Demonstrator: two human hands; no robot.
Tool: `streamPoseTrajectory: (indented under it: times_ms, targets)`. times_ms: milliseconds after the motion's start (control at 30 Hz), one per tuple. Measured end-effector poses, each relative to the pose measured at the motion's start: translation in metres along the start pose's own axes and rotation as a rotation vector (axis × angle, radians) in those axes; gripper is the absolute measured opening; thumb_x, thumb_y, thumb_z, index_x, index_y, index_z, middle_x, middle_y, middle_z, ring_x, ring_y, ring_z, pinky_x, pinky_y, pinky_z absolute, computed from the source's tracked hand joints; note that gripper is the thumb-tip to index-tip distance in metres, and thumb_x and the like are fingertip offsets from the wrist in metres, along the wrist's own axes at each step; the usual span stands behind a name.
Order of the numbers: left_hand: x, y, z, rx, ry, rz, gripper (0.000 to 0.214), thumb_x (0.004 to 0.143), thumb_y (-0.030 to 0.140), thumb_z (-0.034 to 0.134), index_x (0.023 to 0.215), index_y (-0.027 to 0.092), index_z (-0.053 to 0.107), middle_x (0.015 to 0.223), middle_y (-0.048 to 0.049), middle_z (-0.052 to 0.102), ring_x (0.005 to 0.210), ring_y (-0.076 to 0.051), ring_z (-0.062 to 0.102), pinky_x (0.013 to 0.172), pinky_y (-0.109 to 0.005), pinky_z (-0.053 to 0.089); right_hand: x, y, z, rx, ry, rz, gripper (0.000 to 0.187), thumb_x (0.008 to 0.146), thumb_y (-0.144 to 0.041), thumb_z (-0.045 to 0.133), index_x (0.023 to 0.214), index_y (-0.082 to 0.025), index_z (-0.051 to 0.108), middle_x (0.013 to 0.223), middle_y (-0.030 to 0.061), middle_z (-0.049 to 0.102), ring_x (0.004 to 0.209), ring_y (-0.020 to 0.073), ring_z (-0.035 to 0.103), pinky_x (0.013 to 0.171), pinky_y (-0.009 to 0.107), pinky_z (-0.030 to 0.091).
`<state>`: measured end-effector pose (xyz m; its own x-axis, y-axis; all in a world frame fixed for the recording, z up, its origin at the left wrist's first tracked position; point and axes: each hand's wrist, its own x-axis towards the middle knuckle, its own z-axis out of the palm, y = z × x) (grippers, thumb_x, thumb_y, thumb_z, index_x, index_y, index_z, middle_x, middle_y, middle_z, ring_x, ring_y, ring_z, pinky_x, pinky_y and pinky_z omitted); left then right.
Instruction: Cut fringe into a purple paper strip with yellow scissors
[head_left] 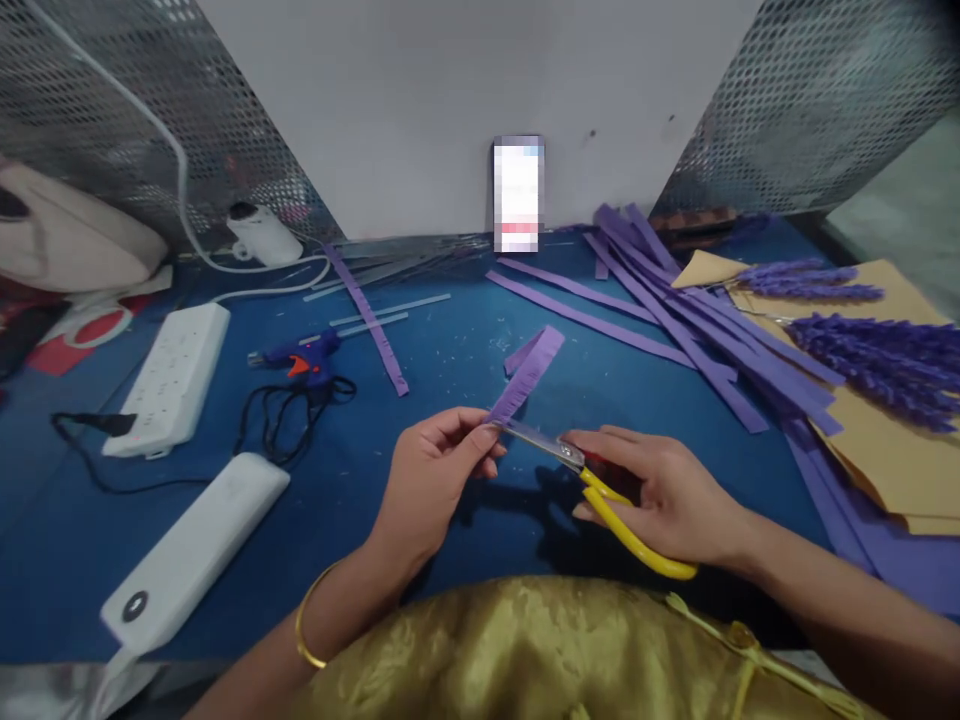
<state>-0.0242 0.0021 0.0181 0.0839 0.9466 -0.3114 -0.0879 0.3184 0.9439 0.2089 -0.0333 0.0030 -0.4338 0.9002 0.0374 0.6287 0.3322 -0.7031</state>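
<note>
My left hand (pixel 450 455) is closed, pinching the lower end of a purple paper strip (pixel 529 372) between thumb and fingers. The strip rises away from me, folds over at its top, and has small cuts along one edge. In my right hand (pixel 664 485) is a pair of scissors (pixel 626 530) with yellow handles. Their metal blades point left and meet the strip close to my left fingertips. Whether the blades are parted there, I cannot tell. Tiny purple scraps lie on the blue table (pixel 450 370) beyond my hands.
Loose purple strips (pixel 675 300) pile at the right, beside purple flower stems (pixel 877 365) on tan paper (pixel 870 450). To the left are a blue glue gun (pixel 304 360) with a black cord, a white power strip (pixel 176 375) and a white oblong device (pixel 195 545). A phone (pixel 517 195) leans at the back.
</note>
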Motion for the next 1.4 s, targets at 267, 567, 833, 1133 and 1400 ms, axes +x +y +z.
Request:
streamPoseTrajectory:
  times_ms: [267, 567, 833, 1133, 1400]
  targets:
    - [-0.0005, -0.0012, -0.0021, 0.069, 0.004, 0.014, 0.007, 0.077, 0.023, 0.075, 0.08, 0.017, 0.075, 0.064, 0.0017, 0.068, 0.05, -0.006, 0.053, 0.051, -0.017, 0.041, -0.0034, 0.002, 0.0039, 0.019, 0.036, -0.014, 0.044, 0.089, -0.043, 0.067, 0.126, -0.019, 0.064, 0.089, 0.0066, 0.07, 0.07, 0.0168, 0.063, 0.063, 0.028, 0.047]
    - [-0.0019, -0.003, -0.0009, 0.083, 0.012, 0.011, 0.005, 0.077, 0.023, 0.073, 0.078, 0.017, 0.074, 0.064, 0.0016, 0.067, 0.049, -0.007, 0.052, 0.049, -0.018, 0.04, -0.0031, -0.001, 0.0028, 0.073, 0.008, 0.018, 0.039, 0.09, -0.044, 0.066, 0.12, -0.019, 0.066, 0.079, 0.0039, 0.066, 0.063, 0.0148, 0.055, 0.058, 0.026, 0.043]
    - [-0.002, -0.0041, 0.002, 0.04, 0.026, 0.004, 0.005, 0.075, 0.022, 0.074, 0.075, 0.017, 0.072, 0.062, 0.002, 0.066, 0.047, -0.006, 0.05, 0.048, -0.018, 0.039, -0.0039, -0.0027, 0.004, 0.04, 0.027, 0.005, 0.044, 0.09, -0.045, 0.066, 0.125, -0.018, 0.064, 0.082, 0.0048, 0.067, 0.061, 0.0146, 0.057, 0.055, 0.027, 0.04]
    - [-0.0024, -0.0044, 0.0008, 0.062, -0.002, 0.012, 0.004, 0.078, 0.022, 0.073, 0.077, 0.018, 0.072, 0.063, 0.0025, 0.066, 0.047, -0.006, 0.051, 0.048, -0.018, 0.038, -0.0055, -0.001, 0.0047, 0.063, 0.034, -0.018, 0.042, 0.09, -0.042, 0.067, 0.124, -0.018, 0.064, 0.088, 0.0063, 0.07, 0.068, 0.0165, 0.061, 0.062, 0.028, 0.045]
    - [-0.0037, -0.0035, 0.0011, 0.032, 0.006, -0.002, 0.007, 0.077, 0.022, 0.074, 0.075, 0.017, 0.071, 0.062, 0.002, 0.066, 0.048, -0.006, 0.051, 0.048, -0.018, 0.039, -0.0063, -0.0012, 0.0036, 0.069, 0.01, -0.016, 0.038, 0.092, -0.045, 0.065, 0.12, -0.02, 0.067, 0.08, 0.0048, 0.068, 0.06, 0.0146, 0.058, 0.058, 0.026, 0.044]
